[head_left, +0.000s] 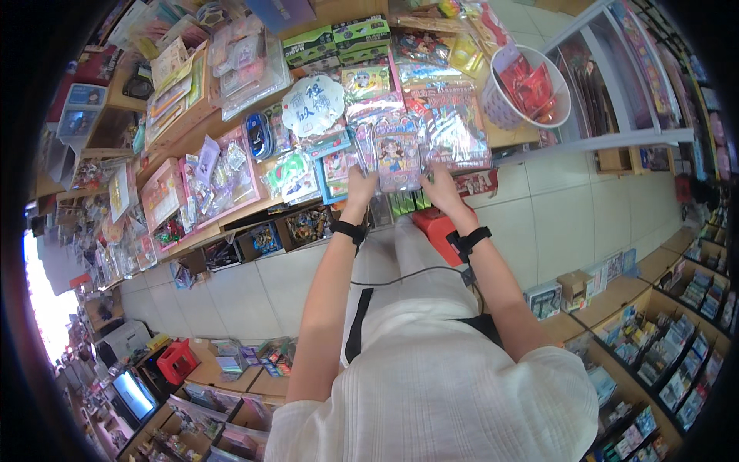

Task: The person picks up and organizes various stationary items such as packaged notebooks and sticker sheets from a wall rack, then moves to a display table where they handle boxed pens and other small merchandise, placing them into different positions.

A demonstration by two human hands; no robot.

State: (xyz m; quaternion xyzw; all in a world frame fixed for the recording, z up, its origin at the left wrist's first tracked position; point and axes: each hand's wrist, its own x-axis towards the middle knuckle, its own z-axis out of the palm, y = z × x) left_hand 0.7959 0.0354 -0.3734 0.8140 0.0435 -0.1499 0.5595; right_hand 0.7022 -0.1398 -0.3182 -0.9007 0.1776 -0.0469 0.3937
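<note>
A clear-wrapped cartoon packet [398, 160], showing a girl figure in pink and purple, lies upright in front of me at the table's near edge. My left hand [362, 186] grips its left side by the shiny wrapper, while my right hand [439, 189] has the lower right side. The fingertips are partly lost in glare from the plastic. Right of the packet is a larger pink wrapped pack [456, 123]. To the left, beside my left hand, sits a blue-edged picture box [336, 171]. Black bands circle both wrists.
A scalloped white sign [313, 105] lies among the goods, below green boxes [310, 48]. At right stands a white bucket [504, 104] holding red packets, near a metal-framed rack [654, 137]. A red stool-like object [440, 235] is by my legs. Shelves [654, 339] line the lower right.
</note>
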